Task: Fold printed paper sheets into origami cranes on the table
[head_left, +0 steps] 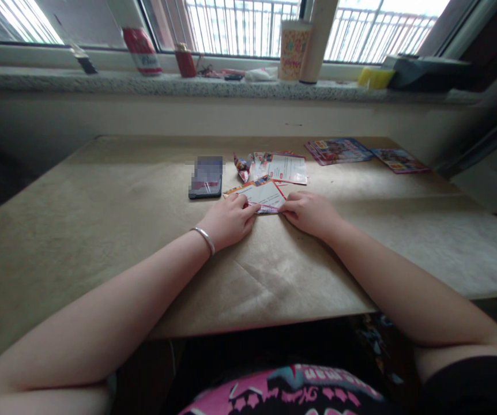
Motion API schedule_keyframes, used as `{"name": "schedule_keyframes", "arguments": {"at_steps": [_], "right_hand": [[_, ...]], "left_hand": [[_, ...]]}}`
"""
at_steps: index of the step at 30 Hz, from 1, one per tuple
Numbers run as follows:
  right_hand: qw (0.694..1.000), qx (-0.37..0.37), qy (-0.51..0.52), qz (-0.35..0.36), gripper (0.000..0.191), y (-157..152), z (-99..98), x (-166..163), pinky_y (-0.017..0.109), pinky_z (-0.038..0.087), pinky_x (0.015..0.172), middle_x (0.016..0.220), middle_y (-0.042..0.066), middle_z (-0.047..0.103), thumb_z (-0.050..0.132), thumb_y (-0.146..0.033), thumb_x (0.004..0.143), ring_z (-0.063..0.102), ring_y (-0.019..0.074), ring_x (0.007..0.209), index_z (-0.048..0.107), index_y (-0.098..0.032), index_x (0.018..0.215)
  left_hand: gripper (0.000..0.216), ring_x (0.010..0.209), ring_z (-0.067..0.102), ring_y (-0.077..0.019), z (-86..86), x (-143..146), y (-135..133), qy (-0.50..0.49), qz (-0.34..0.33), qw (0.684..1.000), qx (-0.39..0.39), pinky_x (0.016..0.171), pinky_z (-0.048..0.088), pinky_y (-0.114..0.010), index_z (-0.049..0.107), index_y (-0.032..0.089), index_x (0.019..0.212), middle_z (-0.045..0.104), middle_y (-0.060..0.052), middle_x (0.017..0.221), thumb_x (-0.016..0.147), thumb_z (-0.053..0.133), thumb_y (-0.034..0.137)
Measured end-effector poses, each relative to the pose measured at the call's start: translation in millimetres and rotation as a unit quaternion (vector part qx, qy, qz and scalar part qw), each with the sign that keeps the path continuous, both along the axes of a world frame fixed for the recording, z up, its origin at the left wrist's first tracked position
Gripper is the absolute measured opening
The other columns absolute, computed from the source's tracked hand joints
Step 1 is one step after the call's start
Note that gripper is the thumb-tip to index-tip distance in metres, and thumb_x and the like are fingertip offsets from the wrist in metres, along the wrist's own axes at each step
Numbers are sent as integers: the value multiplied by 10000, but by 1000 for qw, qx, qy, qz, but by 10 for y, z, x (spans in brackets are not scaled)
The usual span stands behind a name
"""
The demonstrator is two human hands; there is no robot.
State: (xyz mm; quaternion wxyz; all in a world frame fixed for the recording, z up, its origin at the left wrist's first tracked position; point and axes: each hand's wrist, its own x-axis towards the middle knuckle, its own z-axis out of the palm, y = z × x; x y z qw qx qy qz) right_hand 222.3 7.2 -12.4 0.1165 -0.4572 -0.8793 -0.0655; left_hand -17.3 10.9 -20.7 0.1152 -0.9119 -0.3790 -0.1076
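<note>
A printed paper sheet (262,194), white with orange and red edges, lies on the brown paper-covered table (101,230). My left hand (229,219), with a silver bracelet on its wrist, presses its curled fingers on the sheet's near left edge. From the other side my right hand (309,213) pinches the sheet's near right corner with closed fingers. Both hands rest on the table.
A dark phone (206,177) lies just left of the sheet. A folded paper piece (242,166) and another leaflet (283,168) lie behind it. More leaflets (339,150) sit at the back right. Cups (294,51), a red can (142,51) and small items stand on the window sill.
</note>
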Motion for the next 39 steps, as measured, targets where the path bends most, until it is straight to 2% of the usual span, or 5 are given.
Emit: {"name": "schedule_keyframes", "arguments": {"at_steps": [9, 16, 23, 33, 39], "right_hand": [[1000, -14, -15, -8, 275, -6, 15, -9, 290, 407, 724, 944, 59, 678, 477, -305, 915, 601, 188, 864, 738, -261, 991], [1000, -18, -12, -13, 282, -21, 38, -19, 290, 406, 709, 952, 58, 682, 471, -296, 915, 605, 189, 859, 743, -260, 982], [1000, -26, 5, -6, 254, 9, 31, 11, 295, 424, 729, 946, 55, 684, 502, -278, 897, 610, 187, 859, 747, -252, 962], [994, -72, 84, -11, 205, 80, 46, 207, 269, 438, 676, 943, 16, 699, 563, -236, 840, 618, 152, 806, 752, -271, 910], [995, -55, 77, 28, 225, 83, 9, 158, 308, 464, 805, 968, 30, 693, 555, -213, 848, 612, 179, 904, 751, -279, 936]], "left_hand": [[379, 1055, 534, -268, 13, 22, -9, -1, 2, 1000, -3, 938, 467, -423, 622, 198, 1228, 590, -124, 1098, 943, 396, 302], [475, 1065, 509, -284, 53, 65, -31, 36, -19, 998, -40, 991, 416, -420, 569, 79, 1266, 569, -158, 1123, 922, 426, 373], [493, 1076, 470, -284, 40, 43, -29, 28, -23, 998, -50, 973, 388, -441, 459, 299, 1402, 521, -110, 1156, 926, 419, 422], [490, 1082, 446, -278, 25, 44, -13, 25, -21, 997, -63, 986, 358, -434, 449, 307, 1407, 503, -105, 1164, 933, 393, 420], [487, 1073, 445, -279, 9, 36, -6, 19, -27, 998, -62, 986, 360, -441, 462, 301, 1399, 505, -108, 1153, 932, 397, 424]]}}
